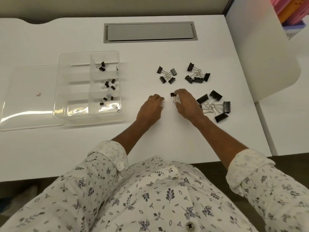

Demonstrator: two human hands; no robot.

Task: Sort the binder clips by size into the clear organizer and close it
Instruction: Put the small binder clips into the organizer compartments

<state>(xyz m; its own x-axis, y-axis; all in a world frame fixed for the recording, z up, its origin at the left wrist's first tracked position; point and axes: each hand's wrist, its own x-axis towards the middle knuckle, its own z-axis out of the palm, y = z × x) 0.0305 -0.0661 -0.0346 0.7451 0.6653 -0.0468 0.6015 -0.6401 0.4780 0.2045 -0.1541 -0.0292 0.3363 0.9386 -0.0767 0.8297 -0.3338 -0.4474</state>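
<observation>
The clear organizer (66,91) lies open on the white desk at the left, with tiny black clips in its right-hand compartments. Its lid (25,97) lies flat to the left of it. My right hand (187,104) pinches a small black binder clip (173,95) at the desk's middle. My left hand (153,108) is curled beside it, with silver clip wires (162,106) showing at its fingertips. Three piles of black clips lie to the right: medium clips (167,75), larger clips (197,73) and the biggest clips (215,105) just right of my right hand.
A grey cable hatch (150,31) is set into the desk at the back. A white side unit (267,47) stands at the right, with coloured trays (291,12) at the top right corner. The desk's front edge runs near my body.
</observation>
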